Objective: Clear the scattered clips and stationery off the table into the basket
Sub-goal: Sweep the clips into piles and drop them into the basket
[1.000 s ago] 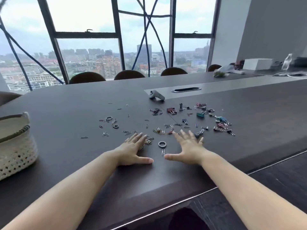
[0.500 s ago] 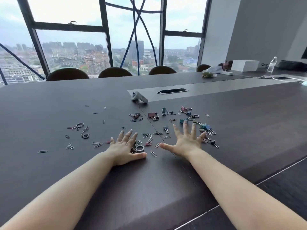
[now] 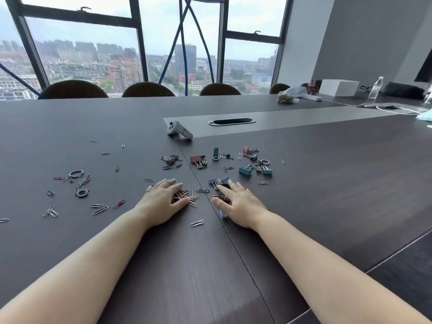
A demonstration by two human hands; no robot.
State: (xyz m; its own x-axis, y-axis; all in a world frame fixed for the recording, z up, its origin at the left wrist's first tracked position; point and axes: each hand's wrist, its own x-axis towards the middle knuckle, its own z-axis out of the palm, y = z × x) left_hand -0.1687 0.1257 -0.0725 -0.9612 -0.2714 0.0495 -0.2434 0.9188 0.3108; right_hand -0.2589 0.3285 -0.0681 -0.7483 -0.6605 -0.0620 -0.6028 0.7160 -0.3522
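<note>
Paper clips, binder clips and metal rings lie scattered over the dark table (image 3: 327,183). My left hand (image 3: 161,202) rests on the table, its fingers and thumb curled around a small pile of paper clips (image 3: 185,197). To its right, my right hand (image 3: 242,204) is cupped over several dark and blue binder clips (image 3: 218,182); one blue clip (image 3: 223,215) pokes out under the palm. Coloured binder clips (image 3: 245,170) lie further out to the right, and loose paper clips and rings (image 3: 81,191) to the left. A single paper clip (image 3: 196,223) lies between my wrists. The basket is out of view.
A grey handheld controller (image 3: 178,130) lies beyond the clips, next to a cable slot (image 3: 231,122) in a grey strip. At the far right are a plastic bag (image 3: 289,94), a white box (image 3: 339,88) and a bottle (image 3: 375,88). Chair backs (image 3: 147,90) line the far edge.
The view has swung right and closer, so the basket has left the frame. Both hands have gone from flat and spread to curled, dragging clips into small heaps beneath them.
</note>
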